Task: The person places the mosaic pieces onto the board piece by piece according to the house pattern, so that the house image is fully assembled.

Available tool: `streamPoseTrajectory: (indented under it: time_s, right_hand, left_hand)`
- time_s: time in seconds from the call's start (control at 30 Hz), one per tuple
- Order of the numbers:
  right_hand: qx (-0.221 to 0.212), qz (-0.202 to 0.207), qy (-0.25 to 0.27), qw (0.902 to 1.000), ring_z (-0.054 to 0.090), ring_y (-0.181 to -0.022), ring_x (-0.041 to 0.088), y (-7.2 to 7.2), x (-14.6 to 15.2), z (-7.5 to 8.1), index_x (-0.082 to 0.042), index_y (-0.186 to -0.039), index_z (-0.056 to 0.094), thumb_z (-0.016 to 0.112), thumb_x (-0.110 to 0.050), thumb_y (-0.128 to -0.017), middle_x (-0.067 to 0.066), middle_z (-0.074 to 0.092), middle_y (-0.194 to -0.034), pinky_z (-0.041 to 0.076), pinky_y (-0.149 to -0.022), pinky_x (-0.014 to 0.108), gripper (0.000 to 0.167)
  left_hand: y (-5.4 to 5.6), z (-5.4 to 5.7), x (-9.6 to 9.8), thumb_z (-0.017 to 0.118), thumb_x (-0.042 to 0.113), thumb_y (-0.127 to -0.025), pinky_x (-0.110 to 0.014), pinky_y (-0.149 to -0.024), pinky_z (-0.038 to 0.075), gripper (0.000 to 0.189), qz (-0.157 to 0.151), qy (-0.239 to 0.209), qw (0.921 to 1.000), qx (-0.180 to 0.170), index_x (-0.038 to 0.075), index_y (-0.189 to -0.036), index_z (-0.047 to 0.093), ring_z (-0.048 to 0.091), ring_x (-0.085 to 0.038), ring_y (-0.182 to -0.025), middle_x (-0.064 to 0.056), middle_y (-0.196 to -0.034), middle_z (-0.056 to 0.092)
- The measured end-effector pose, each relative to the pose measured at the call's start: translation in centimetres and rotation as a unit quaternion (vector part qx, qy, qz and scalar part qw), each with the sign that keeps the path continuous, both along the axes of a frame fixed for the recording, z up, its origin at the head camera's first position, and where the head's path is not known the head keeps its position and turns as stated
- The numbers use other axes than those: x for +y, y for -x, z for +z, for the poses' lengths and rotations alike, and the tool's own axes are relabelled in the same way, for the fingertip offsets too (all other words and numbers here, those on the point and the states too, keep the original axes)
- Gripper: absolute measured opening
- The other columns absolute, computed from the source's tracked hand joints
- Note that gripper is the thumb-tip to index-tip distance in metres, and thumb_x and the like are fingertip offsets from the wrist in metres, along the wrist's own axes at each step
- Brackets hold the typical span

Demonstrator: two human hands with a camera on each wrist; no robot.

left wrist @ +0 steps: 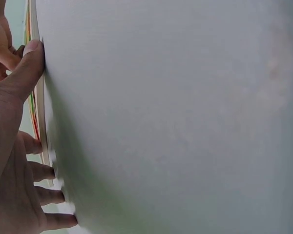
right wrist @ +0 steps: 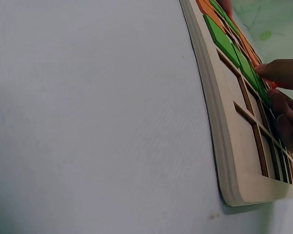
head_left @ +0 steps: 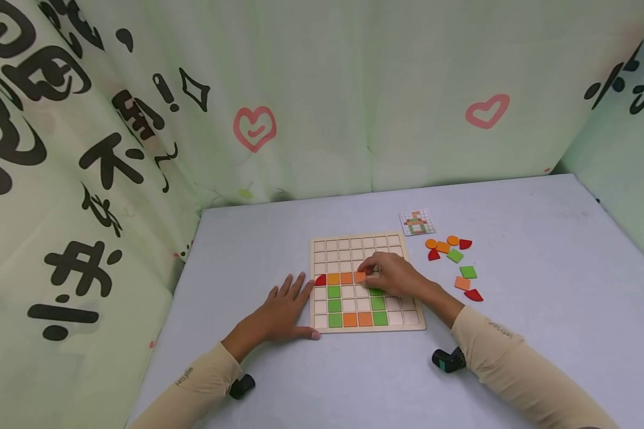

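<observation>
A wooden grid board [head_left: 394, 253] lies on the table, with green, orange and red pieces set in its lower cells. My right hand [head_left: 389, 274] is over the middle of the board, pinching an orange square tile [head_left: 360, 277] between thumb and fingers at the right end of a row. That row runs from a red quarter-round piece [head_left: 320, 280] through orange squares [head_left: 333, 279]. On the table at the board's left edge, my left hand [head_left: 283, 311] lies with fingers spread, its thumb by the lower left corner. In the left wrist view, the left thumb [left wrist: 31, 61] touches the board's side.
Loose pieces lie right of the board: orange circles [head_left: 432, 243], green tiles [head_left: 468, 272], red quarter-rounds [head_left: 473, 295] and an orange square [head_left: 463, 283]. A small pattern card [head_left: 417, 222] lies behind the board. Curtains [head_left: 354, 119] stand behind and beside the table [head_left: 536, 250].
</observation>
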State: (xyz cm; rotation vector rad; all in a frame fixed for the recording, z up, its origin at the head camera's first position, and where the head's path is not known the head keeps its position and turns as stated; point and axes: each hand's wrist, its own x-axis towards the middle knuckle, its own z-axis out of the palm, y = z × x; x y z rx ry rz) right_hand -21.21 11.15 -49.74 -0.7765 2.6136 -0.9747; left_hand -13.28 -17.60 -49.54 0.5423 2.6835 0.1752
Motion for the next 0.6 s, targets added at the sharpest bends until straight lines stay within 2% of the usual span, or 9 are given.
streamPoseTrajectory:
  time_s: [0.17, 0.6]
  right_hand:
    - [-0.003, 0.002, -0.014, 0.9999, 0.058, -0.090, 0.015, 0.19, -0.28, 0.18, -0.011, -0.113, 0.076, 0.077, -0.020, -0.089, -0.002, 0.071, -0.103, 0.047, -0.080, 0.032, 0.026]
    - [-0.015, 0.000, -0.037, 0.9992, 0.057, -0.088, 0.015, 0.48, -0.35, 0.24, -0.010, -0.117, 0.073, 0.078, -0.024, -0.089, -0.002, 0.067, -0.097, 0.048, -0.079, 0.031, 0.032]
  left_hand:
    - [0.08, -0.16, -0.11, 0.065, 0.076, -0.078, -0.064, -0.118, 0.022, 0.115, -0.001, 0.003, 1.0000, 0.001, 0.016, -0.163, 0.015, 0.009, -0.040, -0.155, -0.012, -0.170, 0.010]
    - [0.14, -0.24, -0.05, 0.065, 0.076, -0.078, -0.064, -0.118, 0.023, 0.116, -0.005, 0.006, 1.0000, -0.003, 0.016, -0.163, 0.014, 0.009, -0.041, -0.155, -0.012, -0.170, 0.009]
